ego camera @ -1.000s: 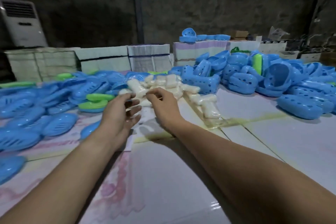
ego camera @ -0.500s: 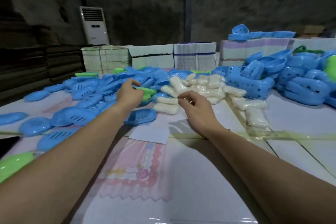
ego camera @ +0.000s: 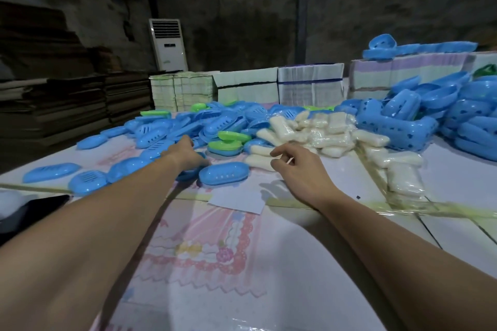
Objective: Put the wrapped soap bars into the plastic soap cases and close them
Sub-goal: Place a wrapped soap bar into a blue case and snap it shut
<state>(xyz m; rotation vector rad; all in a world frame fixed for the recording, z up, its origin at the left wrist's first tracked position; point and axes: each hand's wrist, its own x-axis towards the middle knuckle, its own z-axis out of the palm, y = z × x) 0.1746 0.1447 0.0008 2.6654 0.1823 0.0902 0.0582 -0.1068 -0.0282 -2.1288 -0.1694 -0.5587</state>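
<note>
blue soap case (ego camera: 224,173) lay on the table (ego camera: 269,290), long axis left-right, touching the left hand (ego camera: 189,154), fingers seemingly loose. right hand (ego camera: 294,162) hovered loosely curled, empty, nearer the wrapped soap bars (ego camera: 317,131) just beyond.

Air conditioner (ego camera: 169,45) far back; paper stacks (ego camera: 310,83).

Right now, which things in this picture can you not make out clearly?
- Left hand, head view: its fingers reach down among the blue cases; the back of the hand hides the grip.
- Dark flat thing: cut by the left edge.
- Soap bars: wrapper print too small.
</note>
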